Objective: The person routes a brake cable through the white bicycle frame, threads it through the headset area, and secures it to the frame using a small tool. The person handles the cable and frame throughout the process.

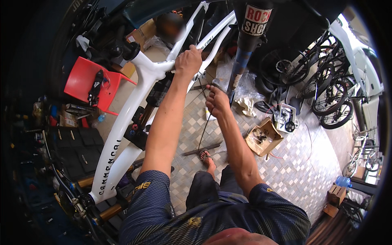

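A white bicycle frame (123, 110) stands on my left, its tubes running from the lower left to the upper middle. My left hand (188, 62) is closed on the frame near the joint of its tubes. Lower and to the right, my right hand (217, 100) pinches a thin black cable (203, 132). The cable hangs from that hand toward the floor by my sandalled foot (207, 157). A rear shock (136, 130) with red and blue knobs sits inside the frame, partly behind my left forearm. The fingertips of my left hand are partly hidden.
A dark upright post (244, 49) rises just beyond my right hand. An open cardboard box (264, 138) of small parts lies on the tiled floor to the right. A red chair (77, 79) stands at left. Several bicycles (332, 87) are parked at far right.
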